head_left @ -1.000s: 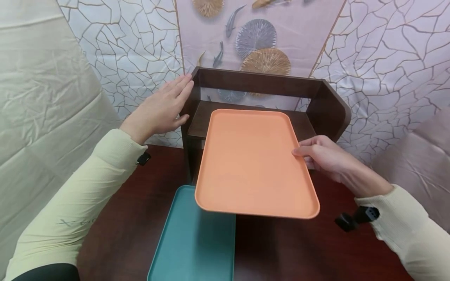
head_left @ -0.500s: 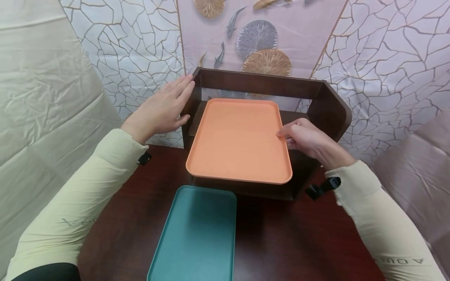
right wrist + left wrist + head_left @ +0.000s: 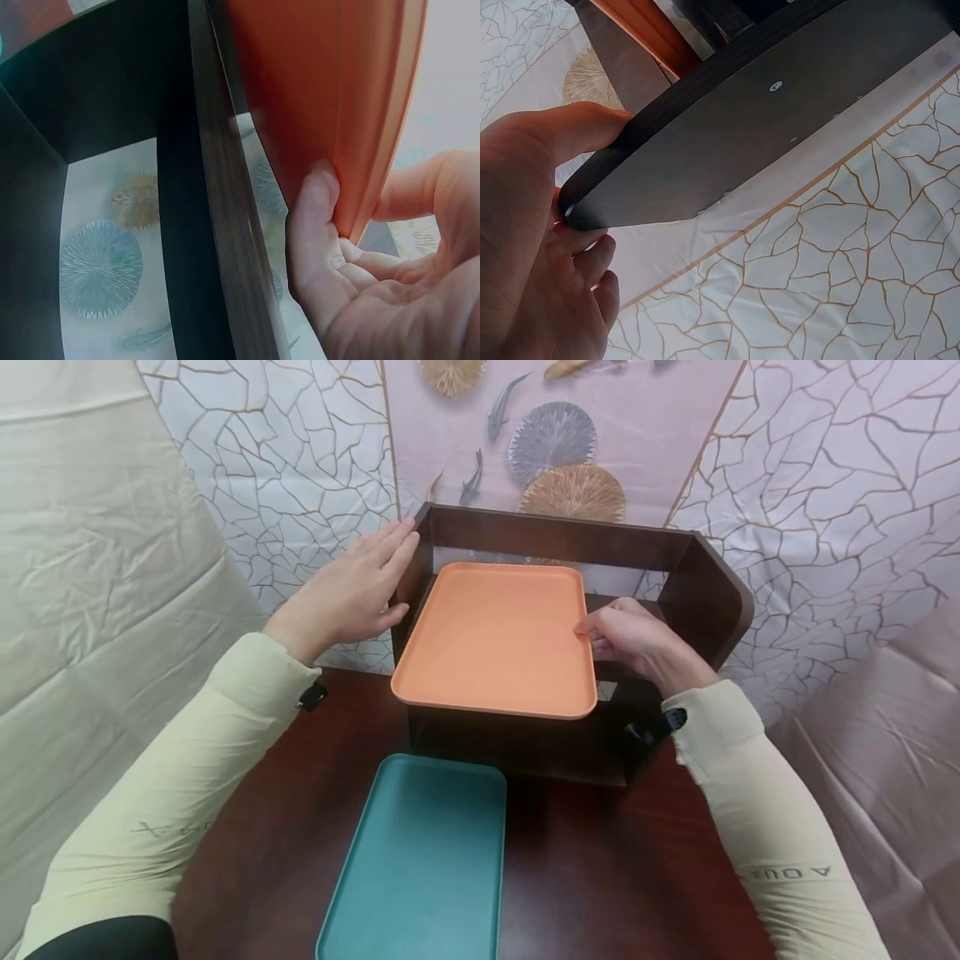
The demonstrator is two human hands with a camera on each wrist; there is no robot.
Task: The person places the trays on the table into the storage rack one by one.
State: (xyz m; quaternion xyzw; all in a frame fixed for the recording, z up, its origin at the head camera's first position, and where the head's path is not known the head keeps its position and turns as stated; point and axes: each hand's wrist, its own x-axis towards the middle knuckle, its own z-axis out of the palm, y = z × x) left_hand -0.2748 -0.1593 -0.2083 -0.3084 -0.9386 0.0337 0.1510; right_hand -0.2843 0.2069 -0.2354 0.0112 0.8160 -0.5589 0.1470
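Pinching the long edge of an orange tray (image 3: pixel 495 639), the person's right hand (image 3: pixel 637 639) has its thumb on the upper face and its fingers tucked beneath. Well apart from it, across the tray, the left hand (image 3: pixel 348 585) grips the near edge of the left side panel of a dark brown shelf (image 3: pixel 558 539), thumb on the rim and fingers reaching along the outside. The tray is held up in front of the shelf's open bay, its far end between the two side panels, its near end jutting out toward the person. From where I stand I cannot tell whether its underside touches the middle board. Below, a teal tray (image 3: pixel 416 860) lies flat on the reddish-brown table (image 3: pixel 615 877), just in front of the shelf. Behind everything hangs a backdrop (image 3: pixel 825 485) of gold crackle lines, with fish and ribbed discs on its pink middle strip.
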